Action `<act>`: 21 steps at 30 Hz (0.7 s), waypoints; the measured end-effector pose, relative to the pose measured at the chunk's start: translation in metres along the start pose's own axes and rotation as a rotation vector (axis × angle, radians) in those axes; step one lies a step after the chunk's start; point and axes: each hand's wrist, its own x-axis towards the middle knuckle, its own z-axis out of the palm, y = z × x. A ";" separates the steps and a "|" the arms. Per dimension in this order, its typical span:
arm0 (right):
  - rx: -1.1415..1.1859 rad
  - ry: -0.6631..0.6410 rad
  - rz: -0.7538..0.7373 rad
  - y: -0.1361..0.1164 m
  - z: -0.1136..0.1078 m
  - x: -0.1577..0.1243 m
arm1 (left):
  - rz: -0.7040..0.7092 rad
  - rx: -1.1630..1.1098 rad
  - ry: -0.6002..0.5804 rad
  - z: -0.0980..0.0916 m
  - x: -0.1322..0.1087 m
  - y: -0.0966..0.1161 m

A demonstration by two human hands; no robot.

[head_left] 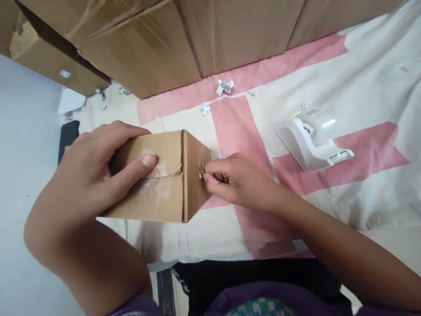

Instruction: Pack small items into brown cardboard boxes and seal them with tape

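Note:
My left hand (108, 171) is wrapped round a small brown cardboard box (164, 193), its thumb pressing on the taped top seam. The box is held up over the cloth with its narrow side turned toward my right hand (226, 175). Against that side, the thumb and forefinger of my right hand are pinched on a small scrap, perhaps a peeling label or tape; most of it is hidden by the fingers. The other right fingers are curled in.
A white plastic housing with a clear part (309, 149) lies at the right on a pink and cream cloth (263, 237). Large cardboard boxes (243, 35) line the back. Crumpled paper scraps (225, 87) and a dark object (68, 136) lie about.

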 end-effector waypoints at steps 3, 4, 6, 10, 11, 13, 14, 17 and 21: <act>0.042 0.012 0.016 0.000 0.000 0.001 | 0.001 -0.014 0.005 0.000 -0.001 -0.001; 0.046 0.010 0.027 -0.001 -0.001 0.002 | 0.006 -0.020 0.013 0.000 -0.001 -0.001; 0.049 0.000 0.047 -0.001 -0.001 0.002 | 0.010 -0.025 0.027 0.001 -0.001 0.000; 0.056 -0.016 0.063 -0.002 -0.002 0.002 | -0.003 -0.021 0.024 0.002 0.000 0.001; 0.058 -0.017 0.063 -0.002 -0.002 0.002 | -0.007 -0.020 0.023 0.002 0.000 0.001; 0.059 -0.023 0.065 -0.003 -0.004 0.002 | -0.018 -0.014 0.024 0.002 0.000 0.001; 0.059 -0.032 0.068 -0.004 -0.005 0.002 | -0.026 -0.010 0.025 0.002 -0.001 0.000; 0.050 -0.096 0.078 -0.007 -0.010 0.000 | -0.049 -0.006 0.012 0.001 -0.001 0.000; -0.053 -0.158 0.126 -0.006 -0.012 -0.003 | -0.036 -0.006 -0.010 -0.001 -0.001 0.001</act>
